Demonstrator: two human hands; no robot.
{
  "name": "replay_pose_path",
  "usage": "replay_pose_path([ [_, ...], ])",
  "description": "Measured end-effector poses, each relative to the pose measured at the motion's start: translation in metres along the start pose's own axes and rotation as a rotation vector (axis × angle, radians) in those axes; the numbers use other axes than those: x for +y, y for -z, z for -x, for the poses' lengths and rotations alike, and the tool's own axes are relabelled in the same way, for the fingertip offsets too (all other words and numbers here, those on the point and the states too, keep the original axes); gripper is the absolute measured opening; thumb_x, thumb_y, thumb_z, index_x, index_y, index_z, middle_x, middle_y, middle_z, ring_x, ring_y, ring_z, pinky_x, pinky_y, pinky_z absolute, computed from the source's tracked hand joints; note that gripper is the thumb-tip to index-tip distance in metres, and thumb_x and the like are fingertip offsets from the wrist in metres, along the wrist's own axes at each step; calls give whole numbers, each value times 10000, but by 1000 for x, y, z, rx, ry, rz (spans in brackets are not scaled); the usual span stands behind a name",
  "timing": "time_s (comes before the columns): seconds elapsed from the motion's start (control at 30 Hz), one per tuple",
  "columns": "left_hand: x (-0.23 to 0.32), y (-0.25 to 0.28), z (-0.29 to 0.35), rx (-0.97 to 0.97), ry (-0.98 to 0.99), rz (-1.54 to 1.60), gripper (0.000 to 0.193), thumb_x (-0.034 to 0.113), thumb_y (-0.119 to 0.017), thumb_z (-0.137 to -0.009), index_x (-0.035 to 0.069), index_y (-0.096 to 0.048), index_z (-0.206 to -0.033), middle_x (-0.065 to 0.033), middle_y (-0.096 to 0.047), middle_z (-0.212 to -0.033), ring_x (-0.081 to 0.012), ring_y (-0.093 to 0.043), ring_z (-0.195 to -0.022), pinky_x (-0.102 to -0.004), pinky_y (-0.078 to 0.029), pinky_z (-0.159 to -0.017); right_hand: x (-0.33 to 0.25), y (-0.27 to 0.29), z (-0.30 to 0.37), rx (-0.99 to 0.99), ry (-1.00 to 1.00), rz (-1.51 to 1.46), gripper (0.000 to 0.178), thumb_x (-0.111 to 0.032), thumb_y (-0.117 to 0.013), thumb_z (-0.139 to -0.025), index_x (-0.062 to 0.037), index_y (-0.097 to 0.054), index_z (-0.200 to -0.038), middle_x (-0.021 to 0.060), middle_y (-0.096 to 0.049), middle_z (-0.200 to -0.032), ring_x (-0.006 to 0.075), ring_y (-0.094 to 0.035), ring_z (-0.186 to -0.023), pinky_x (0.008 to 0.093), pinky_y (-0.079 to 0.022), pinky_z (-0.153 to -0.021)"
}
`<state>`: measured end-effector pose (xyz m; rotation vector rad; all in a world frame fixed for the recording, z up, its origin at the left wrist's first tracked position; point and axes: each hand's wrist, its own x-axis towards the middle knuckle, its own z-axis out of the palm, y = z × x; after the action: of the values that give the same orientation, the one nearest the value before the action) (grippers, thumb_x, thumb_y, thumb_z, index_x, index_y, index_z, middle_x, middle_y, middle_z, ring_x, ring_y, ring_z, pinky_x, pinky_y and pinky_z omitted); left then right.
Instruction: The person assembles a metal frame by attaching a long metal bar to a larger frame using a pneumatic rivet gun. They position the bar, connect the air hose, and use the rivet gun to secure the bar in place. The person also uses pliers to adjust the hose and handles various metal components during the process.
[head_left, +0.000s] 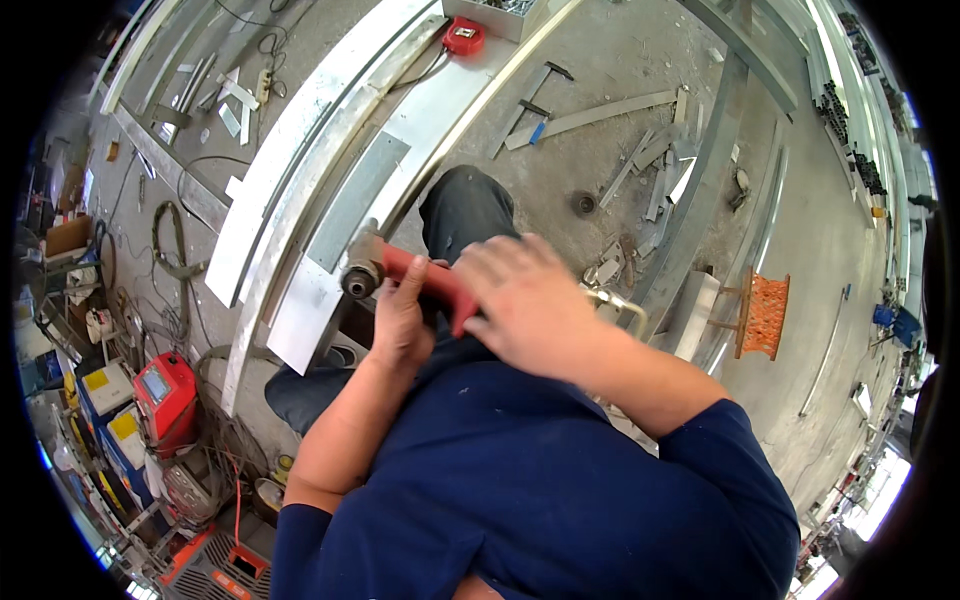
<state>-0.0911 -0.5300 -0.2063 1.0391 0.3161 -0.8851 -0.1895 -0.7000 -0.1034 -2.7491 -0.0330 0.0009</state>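
Observation:
A red-bodied air riveter (440,287) with a metal head lies across my lap, its nose pointing left. My left hand (402,325) is wrapped round the red body near the head, thumb upward. My right hand (525,305), smeared by motion, closes over the tool's other end, fingers on the far side and thumb on the near side. Just beyond the tool's head is a grey flat metal strip (360,195), resting on a long pale metal profile (425,140). A brass fitting (603,296) shows beside my right wrist.
A red tape measure (464,37) and an open box (497,14) of small parts sit at the far end of the profiles. Metal offcuts (655,175) and a clamp (530,110) lie on the floor. An orange reel (764,316) stands right; a red machine (165,405) stands left.

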Motion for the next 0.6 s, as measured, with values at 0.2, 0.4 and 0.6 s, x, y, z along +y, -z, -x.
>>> replay_pose_path([
  [0.2,22,2,9,-33,-196,20,170,20,-625,-854,7,-605,-1022,-150,-676,-972,-268,-660,-951,-426,-512,-948,61,-25,23,-401,-539,-860,567,-285,-719,-898,-10,-532,-1357,164,-633,-1181,343,-618,-1088,418,-505,-950],
  [0.4,37,7,14,-9,-261,19,137,66,-579,-874,-19,-597,-979,-166,-661,-900,-285,-659,-883,-452,-529,-899,53,-76,4,94,-256,-669,308,-175,-693,-943,-15,-646,-1202,128,-671,-1007,289,-635,-925,353,-506,-844],
  [0.6,59,26,6,-6,-270,69,205,184,-556,-914,-17,-594,-932,-162,-648,-880,-305,-645,-855,-463,-521,-865,38,-73,-12,18,-143,-827,226,-170,-691,-936,-42,-667,-1120,170,-696,-1004,354,-664,-880,386,-525,-769],
])
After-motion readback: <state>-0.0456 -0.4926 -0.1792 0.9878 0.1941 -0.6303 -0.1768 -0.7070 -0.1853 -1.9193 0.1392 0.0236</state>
